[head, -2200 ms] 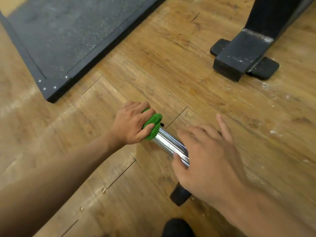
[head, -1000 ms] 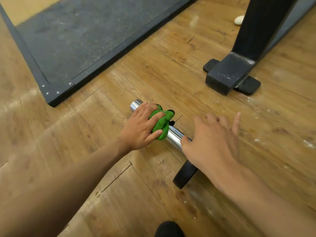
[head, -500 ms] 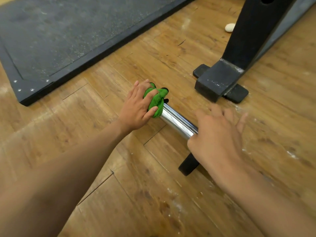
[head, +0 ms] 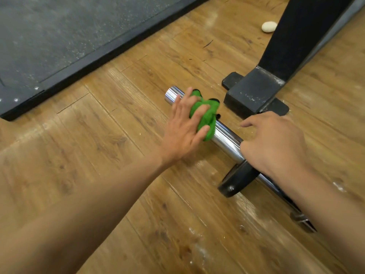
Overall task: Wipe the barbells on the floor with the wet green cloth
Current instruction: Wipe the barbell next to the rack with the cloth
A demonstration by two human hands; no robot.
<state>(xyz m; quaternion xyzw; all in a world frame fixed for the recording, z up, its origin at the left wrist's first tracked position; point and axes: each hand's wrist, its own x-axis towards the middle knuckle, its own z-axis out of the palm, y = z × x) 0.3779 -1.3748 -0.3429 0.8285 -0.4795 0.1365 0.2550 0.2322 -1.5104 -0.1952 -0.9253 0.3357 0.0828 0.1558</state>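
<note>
A barbell lies on the wooden floor, its chrome sleeve [head: 227, 139] running from upper left to lower right. The sleeve's bare end [head: 173, 94] shows past my left hand. My left hand [head: 183, 127] presses the green cloth [head: 208, 116] onto the sleeve with spread, fairly straight fingers. The cloth is bunched over the top of the bar. My right hand [head: 274, 141] grips the sleeve further right, thumb on the near side, index finger pointing left. A black collar [head: 236, 179] sits on the bar just below that hand. My right forearm hides the rest of the bar.
A black steel rack foot [head: 253, 93] on a rubber pad stands just beyond the bar, close to the cloth. A dark rubber mat [head: 59, 36] with a raised black edge fills the upper left. A white lump [head: 269, 27] lies on the floor behind the rack leg.
My left hand slid the cloth back from the sleeve's tip toward the middle, uncovering the chrome end, and its fingers have straightened. My right hand stayed on the bar near the collar.
</note>
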